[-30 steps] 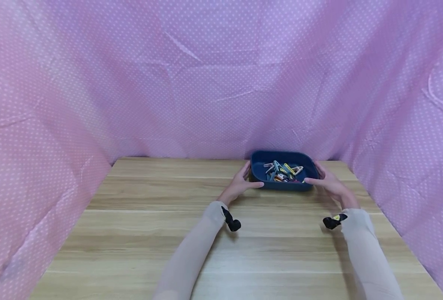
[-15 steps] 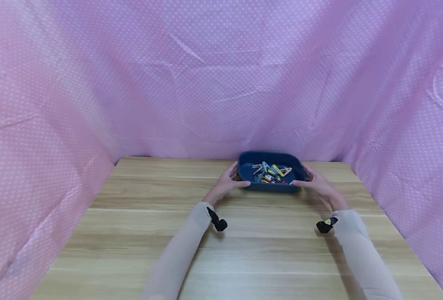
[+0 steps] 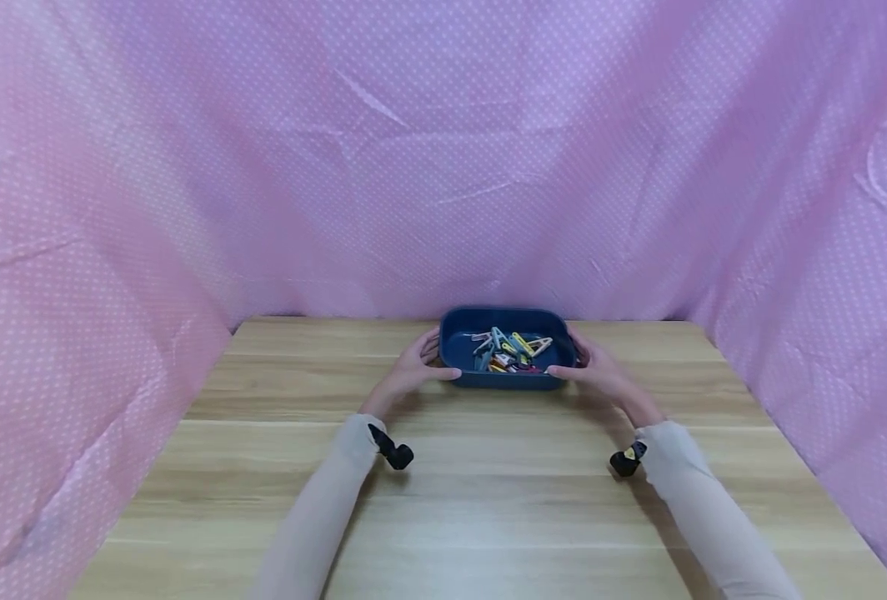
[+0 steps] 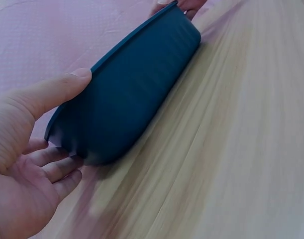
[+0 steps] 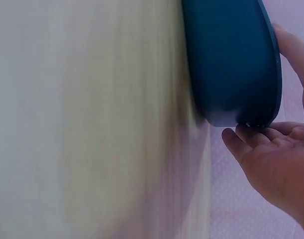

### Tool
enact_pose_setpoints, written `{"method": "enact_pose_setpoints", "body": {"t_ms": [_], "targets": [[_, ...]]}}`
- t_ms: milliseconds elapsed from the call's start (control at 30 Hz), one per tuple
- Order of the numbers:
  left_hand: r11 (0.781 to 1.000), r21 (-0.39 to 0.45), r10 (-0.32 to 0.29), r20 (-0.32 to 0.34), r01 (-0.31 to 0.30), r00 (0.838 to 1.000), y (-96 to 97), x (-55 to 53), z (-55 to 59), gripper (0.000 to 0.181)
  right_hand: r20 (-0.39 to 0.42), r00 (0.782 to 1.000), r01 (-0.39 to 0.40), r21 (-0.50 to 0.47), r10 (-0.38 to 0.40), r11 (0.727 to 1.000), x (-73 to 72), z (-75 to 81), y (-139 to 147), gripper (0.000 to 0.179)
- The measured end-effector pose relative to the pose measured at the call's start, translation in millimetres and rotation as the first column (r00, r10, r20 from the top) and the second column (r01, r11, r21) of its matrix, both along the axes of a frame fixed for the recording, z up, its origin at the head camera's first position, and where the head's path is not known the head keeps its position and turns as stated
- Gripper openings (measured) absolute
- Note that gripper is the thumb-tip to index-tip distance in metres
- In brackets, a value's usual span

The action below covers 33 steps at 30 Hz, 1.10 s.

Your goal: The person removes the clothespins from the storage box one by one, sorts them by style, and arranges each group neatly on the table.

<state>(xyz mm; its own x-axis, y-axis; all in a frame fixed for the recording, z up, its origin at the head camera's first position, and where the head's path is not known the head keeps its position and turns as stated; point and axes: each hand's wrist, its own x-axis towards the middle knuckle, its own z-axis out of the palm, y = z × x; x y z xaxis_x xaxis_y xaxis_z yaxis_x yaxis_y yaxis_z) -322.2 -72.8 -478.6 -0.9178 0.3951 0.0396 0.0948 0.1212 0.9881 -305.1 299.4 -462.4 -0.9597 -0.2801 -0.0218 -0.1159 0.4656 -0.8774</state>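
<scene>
A dark blue plastic tub [image 3: 507, 382] with rounded corners is near the far edge of the table. Inside it lies a jumble of clothes pegs [image 3: 517, 347] in blue, yellow, white and other colours. My left hand [image 3: 413, 367] grips the tub's left end, thumb on the near rim and fingers round the side, as the left wrist view of the tub [image 4: 127, 89] also shows. At the opposite end my right hand [image 3: 599, 370] holds it the same way; the right wrist view shows that hand's fingertips [image 5: 246, 134] against the tub's lower end.
The wood-grain table [image 3: 481, 500] runs towards me beneath both forearms. Pink dotted cloth [image 3: 443, 167] hangs close behind the tub and along both sides. A small black wrist camera [image 3: 398, 455] sticks out from the left sleeve, another black camera [image 3: 625, 462] from the right.
Both hands have moved left along the table's far side, and the tub with its pegs has gone with them. The grip at each end looks the same.
</scene>
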Motion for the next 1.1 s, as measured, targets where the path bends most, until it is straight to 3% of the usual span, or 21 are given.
{"method": "enact_pose_setpoints", "body": {"t_ms": [300, 533, 833, 1100], "targets": [[0.999, -0.014, -0.037, -0.001, 0.037, 0.999, -42.0, 10.8, 7.0, 0.091, -0.027, 0.999, -0.045, 0.051, 0.046, 0.998, 10.1, 6.4, -33, 0.106], [0.999, -0.027, -0.045, 0.023, 0.045, 0.999, -76.3, 18.0, 6.8, 0.092, -0.020, 0.995, -0.094, 0.034, 0.094, 0.995, 15.0, 7.0, -57, 0.108], [0.999, -0.046, -0.019, 0.023, 0.020, 1.000, -116.9, 22.8, 6.6, 0.091, -0.015, 0.993, -0.114, 0.039, 0.114, 0.993, 15.9, 13.0, -96, 0.109], [0.999, -0.037, -0.009, 0.028, 0.010, 1.000, -148.0, 29.1, 4.0, 0.092, -0.056, 0.990, -0.129, 0.051, 0.132, 0.990, 12.3, 8.6, -126, 0.108]]}}
